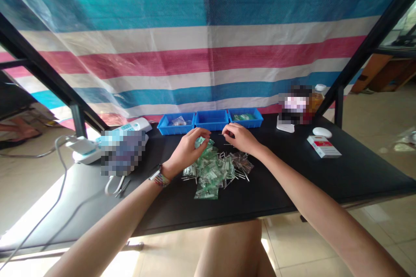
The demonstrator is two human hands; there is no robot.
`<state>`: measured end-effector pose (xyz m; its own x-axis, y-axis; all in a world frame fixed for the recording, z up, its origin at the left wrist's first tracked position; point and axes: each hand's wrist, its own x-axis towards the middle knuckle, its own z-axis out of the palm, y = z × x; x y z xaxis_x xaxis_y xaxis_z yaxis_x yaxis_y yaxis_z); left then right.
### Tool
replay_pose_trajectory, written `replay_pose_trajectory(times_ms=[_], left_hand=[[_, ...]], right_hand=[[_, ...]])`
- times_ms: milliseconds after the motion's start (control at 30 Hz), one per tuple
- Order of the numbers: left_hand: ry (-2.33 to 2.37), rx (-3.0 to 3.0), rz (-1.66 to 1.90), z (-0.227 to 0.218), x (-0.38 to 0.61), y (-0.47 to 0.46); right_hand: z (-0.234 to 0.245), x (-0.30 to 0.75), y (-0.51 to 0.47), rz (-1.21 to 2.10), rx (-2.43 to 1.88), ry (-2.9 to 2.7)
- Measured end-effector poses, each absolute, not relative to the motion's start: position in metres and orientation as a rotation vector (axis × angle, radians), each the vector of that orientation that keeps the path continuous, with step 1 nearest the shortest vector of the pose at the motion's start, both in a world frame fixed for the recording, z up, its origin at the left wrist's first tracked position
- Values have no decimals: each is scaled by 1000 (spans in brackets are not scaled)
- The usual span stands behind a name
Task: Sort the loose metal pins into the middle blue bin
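My left hand [190,145] curls over the top of the pile, with a small green plastic bag [200,141] showing between its thumb and fingers. To its right, my right hand [239,137] has its fingertips pinched together, and a thin metal pin [221,134] sticks out from them. Below both hands lies a heap of small green bags [208,171] mixed with loose silvery metal pins [240,175]. Some clear, brownish bags [243,162] rest at the heap's right side. The fingertips are small in view, so their exact hold is partly hidden.
Three blue bins stand behind the heap: the left bin [175,130] holds clear bags, the middle bin [212,126] shows its bare floor, the right bin [250,124] holds green bags. A power strip [86,156] and cable lie left; a cigarette box [324,147] lies right.
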<state>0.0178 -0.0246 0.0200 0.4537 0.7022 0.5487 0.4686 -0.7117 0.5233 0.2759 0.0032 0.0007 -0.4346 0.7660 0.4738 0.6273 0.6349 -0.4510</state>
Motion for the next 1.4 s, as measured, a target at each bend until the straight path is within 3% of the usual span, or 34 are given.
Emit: replay_pose_trajectory(times_ms=[167,467,1167,1400], left_hand=[[923,2460,1115,25,19,-28],[981,2497,1107,29,18,-31],[1081,2430,1144,26,19,-29],[1089,2428,1130,29,16,-31]], right_hand=[[4,254,-10,681,-812,-2037],[7,247,-17,998,-809,-1716],[11,244,-22,1175,-793,-1483],[11,247,-13,1077,-809,-1493]])
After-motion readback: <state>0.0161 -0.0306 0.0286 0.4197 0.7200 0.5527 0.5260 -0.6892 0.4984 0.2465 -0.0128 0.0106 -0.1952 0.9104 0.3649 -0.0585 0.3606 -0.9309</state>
